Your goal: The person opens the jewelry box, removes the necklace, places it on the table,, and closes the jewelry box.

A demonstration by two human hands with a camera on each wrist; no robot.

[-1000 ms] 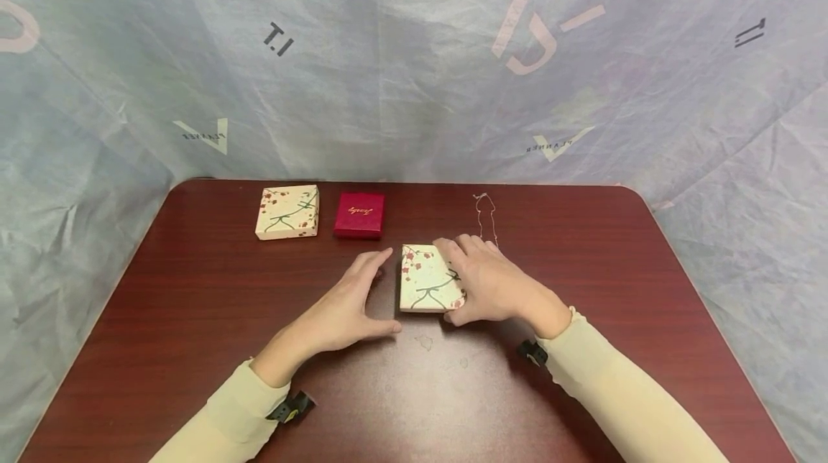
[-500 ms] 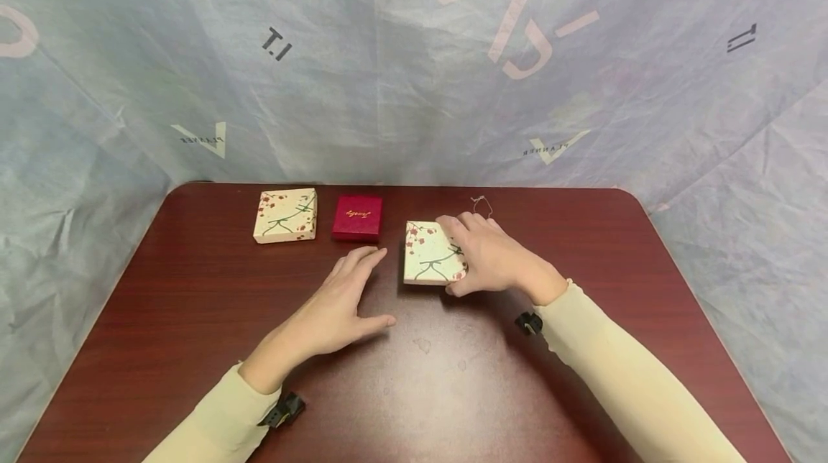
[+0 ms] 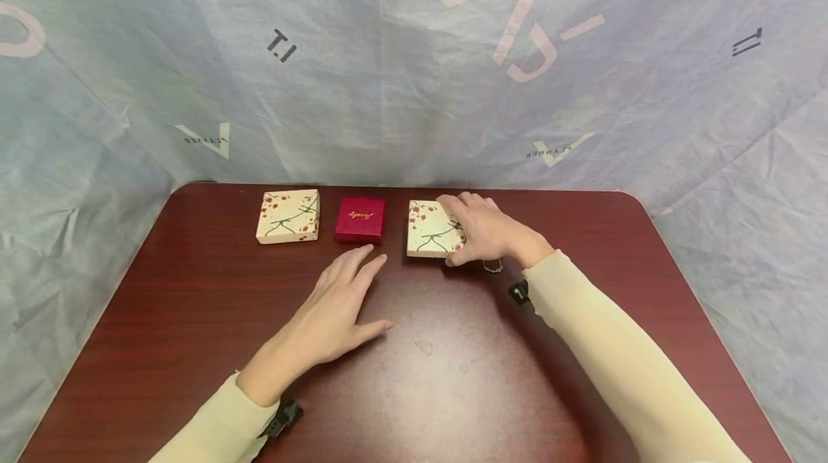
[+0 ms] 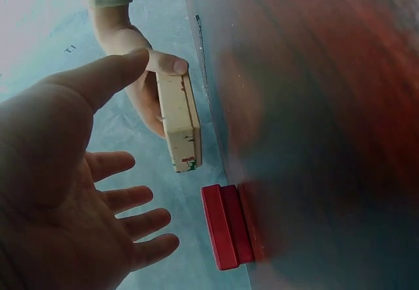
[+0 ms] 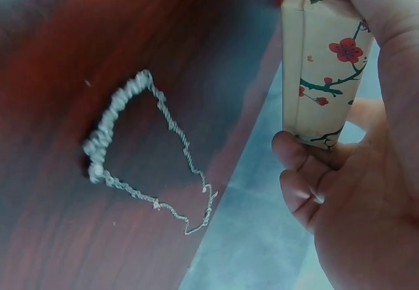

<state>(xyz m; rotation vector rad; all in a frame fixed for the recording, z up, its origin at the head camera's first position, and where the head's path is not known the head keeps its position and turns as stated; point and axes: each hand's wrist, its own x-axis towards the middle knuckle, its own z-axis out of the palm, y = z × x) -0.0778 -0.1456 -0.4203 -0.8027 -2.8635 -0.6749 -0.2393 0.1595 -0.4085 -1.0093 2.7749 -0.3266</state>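
Observation:
My right hand point(image 3: 488, 231) grips a cream jewelry box point(image 3: 428, 228) with red blossoms and green branches. Fingers and thumb hold it by its right part, and it hangs a little above the table. Under that hand lies a silvery necklace point(image 5: 111, 116), mostly hidden in the head view; the right wrist view shows its thick beaded part and thin chain. My left hand point(image 3: 328, 312) hovers over the table with fingers spread and holds nothing. Just beyond its fingertips stands a red box point(image 3: 360, 218) with gold lettering.
A second cream blossom box point(image 3: 288, 216) sits at the back left, beside the red one. The dark red wooden table point(image 3: 414, 391) ends at the back against a pale grey printed cloth point(image 3: 362, 89).
My right hand has carried the cream box away from me, toward the back of the table, passing over the necklace. My left hand has shifted slightly left and spread wider.

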